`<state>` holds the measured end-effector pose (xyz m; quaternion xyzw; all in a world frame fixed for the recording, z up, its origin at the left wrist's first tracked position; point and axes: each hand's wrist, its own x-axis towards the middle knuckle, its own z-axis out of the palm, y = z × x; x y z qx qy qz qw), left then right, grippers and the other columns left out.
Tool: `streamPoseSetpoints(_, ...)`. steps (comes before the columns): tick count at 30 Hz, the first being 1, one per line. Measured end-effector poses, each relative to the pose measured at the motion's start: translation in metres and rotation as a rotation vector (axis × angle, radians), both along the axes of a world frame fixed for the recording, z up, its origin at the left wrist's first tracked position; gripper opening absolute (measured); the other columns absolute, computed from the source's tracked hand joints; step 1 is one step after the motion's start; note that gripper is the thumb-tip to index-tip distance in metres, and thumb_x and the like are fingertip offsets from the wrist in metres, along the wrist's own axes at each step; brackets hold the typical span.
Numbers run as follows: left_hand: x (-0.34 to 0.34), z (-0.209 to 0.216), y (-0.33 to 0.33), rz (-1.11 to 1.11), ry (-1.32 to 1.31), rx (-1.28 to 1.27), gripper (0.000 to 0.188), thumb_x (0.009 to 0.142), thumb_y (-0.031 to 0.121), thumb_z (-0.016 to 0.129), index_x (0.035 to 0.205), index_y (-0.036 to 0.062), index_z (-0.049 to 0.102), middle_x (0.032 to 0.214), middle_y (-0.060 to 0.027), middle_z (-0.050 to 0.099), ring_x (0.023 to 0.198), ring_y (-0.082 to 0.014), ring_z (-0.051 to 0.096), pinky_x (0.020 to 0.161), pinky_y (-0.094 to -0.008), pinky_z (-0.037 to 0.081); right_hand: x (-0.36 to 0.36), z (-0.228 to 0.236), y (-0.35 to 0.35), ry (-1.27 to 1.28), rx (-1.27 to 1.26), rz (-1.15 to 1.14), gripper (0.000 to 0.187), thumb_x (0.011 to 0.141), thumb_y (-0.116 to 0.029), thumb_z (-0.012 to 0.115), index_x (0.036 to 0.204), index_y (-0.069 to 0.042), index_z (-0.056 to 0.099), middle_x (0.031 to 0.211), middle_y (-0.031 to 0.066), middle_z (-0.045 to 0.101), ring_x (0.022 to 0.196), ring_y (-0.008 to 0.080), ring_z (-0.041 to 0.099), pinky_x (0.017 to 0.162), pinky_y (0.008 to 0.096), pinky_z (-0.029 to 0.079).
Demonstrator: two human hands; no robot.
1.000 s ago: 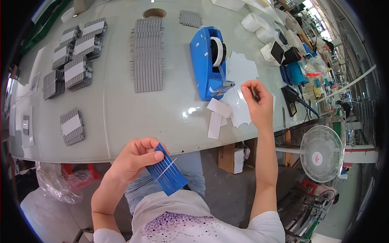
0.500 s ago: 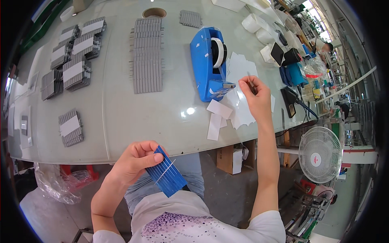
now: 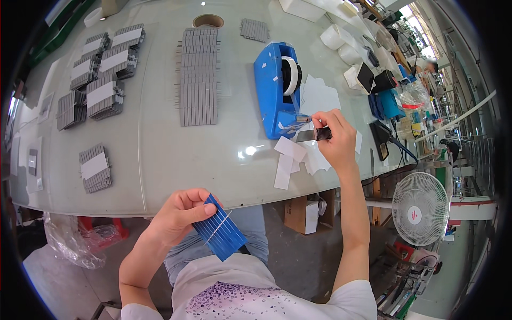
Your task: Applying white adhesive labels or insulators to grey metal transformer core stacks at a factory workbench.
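My left hand (image 3: pixel 184 213) is closed on a blue panel (image 3: pixel 221 234) of narrow parallel strips, a thin pale line running across it. The panel is tilted over my lap, just off the table's near edge. At the front end of a blue tape dispenser (image 3: pixel 269 90) is my right hand (image 3: pixel 338 138), its thumb and index finger close to the cutting edge. A flat metal blade with a black grip (image 3: pixel 323 134) is held in this hand and points left. Whether tape is between the fingertips cannot be made out. White paper slips (image 3: pixel 290 148) lie under and beside the blade.
Left on the table (image 3: pixel 160 170) are several bundles of grey strips with white labels (image 3: pixel 101 93). A long row of grey strips (image 3: pixel 198 80) lies mid-table, with a cardboard ring (image 3: pixel 208 21) behind it. A fan (image 3: pixel 421 209) stands at the right; a cardboard box (image 3: pixel 301 213) is below the table.
My right hand has come down to the dispenser's front, and the blade in it has swung into clear view, pointing left. My left hand and the blue panel have barely moved.
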<state>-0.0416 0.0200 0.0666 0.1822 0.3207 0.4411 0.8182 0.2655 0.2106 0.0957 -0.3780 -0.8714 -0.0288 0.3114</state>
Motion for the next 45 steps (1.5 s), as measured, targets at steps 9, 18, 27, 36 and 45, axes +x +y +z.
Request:
streamPoseSetpoints(9,0.004,-0.005,0.007,0.079,-0.108,-0.093,0.015,0.094,0.017,0.064,0.102,0.0048,0.064,0.089,-0.0054,0.07,0.084,-0.0163,0.069,0.078,-0.0331,0.056,0.013,0.001,-0.006,0.141,-0.123,0.017,0.019,0.082,0.005,0.068,0.099,-0.004,0.068,0.075,0.0045,0.057,0.06,0.0151,0.052,0.054,0.0257,0.041)
streamPoseSetpoints(18,-0.038,-0.01,-0.015,0.438,-0.241,-0.26,0.026,0.1,0.021,0.052,0.119,0.0038,0.06,0.11,-0.0072,0.07,0.1,-0.021,0.068,0.089,-0.0377,0.055,0.189,-0.118,0.005,0.147,-0.151,-0.868,0.036,0.088,-0.024,0.066,0.111,0.004,0.059,0.097,0.0184,0.061,0.096,0.0344,0.058,0.087,0.043,0.045)
streamPoseSetpoints(27,-0.119,0.008,-0.024,0.724,0.729,0.154,0.022,0.096,0.01,0.059,0.116,0.0045,0.064,0.113,-0.004,0.068,0.095,-0.0157,0.066,0.082,-0.0321,0.051,0.203,-0.097,-0.012,0.045,0.087,-0.774,0.048,0.091,-0.027,0.066,0.129,0.001,0.056,0.129,0.0202,0.059,0.12,0.0366,0.053,0.103,0.0436,0.038)
streamPoseSetpoints(36,-0.201,-0.012,-0.02,0.454,2.262,1.184,0.037,0.077,0.0,0.067,0.114,0.0077,0.067,0.114,-0.0025,0.066,0.105,-0.0202,0.062,0.085,-0.0348,0.051,0.028,-0.05,-0.07,0.073,0.236,-0.407,0.038,0.093,-0.015,0.062,0.128,-0.001,0.055,0.128,0.0117,0.058,0.119,0.0309,0.048,0.104,0.0436,0.033)
streamPoseSetpoints(45,-0.203,-0.018,-0.034,0.126,2.305,1.176,0.053,0.074,0.006,0.069,0.127,0.0066,0.06,0.131,-0.0072,0.058,0.121,-0.0257,0.054,0.096,-0.0402,0.047,-0.009,-0.056,-0.082,0.022,0.145,-0.236,0.039,0.089,-0.006,0.062,0.126,0.002,0.054,0.125,0.0136,0.057,0.115,0.0342,0.048,0.1,0.0468,0.036)
